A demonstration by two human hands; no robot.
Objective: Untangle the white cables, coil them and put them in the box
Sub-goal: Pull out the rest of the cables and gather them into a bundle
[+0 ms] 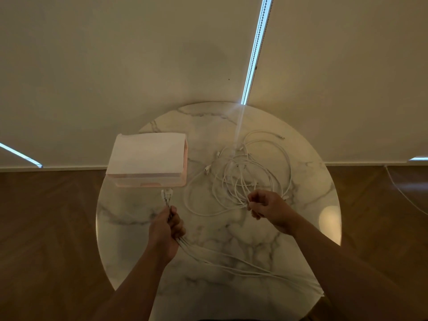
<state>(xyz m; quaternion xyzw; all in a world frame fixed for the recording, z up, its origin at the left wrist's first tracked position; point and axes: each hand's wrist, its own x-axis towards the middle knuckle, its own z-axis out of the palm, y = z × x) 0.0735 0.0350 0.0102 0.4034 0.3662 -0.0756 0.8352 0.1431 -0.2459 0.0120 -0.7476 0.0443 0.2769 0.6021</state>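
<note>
A tangle of white cables (pixel 245 172) lies on the right half of a round marble table (pixel 217 230). My left hand (pixel 165 230) is shut on a bunch of cable ends; their plugs (pixel 167 195) stick up just in front of the box. Several strands (pixel 243 267) trail from that fist across the table toward the near right edge. My right hand (pixel 266 208) pinches strands at the near edge of the tangle. The pale pink box (pixel 150 179) sits at the left back of the table, its white lid (pixel 148 154) standing up.
The table stands on a wooden floor (pixel 46 228) close to a pale wall (pixel 139 66). A bright strip of light (pixel 257 49) runs down the wall to the table's far edge. A thin cord (pixel 403 193) lies on the floor at right.
</note>
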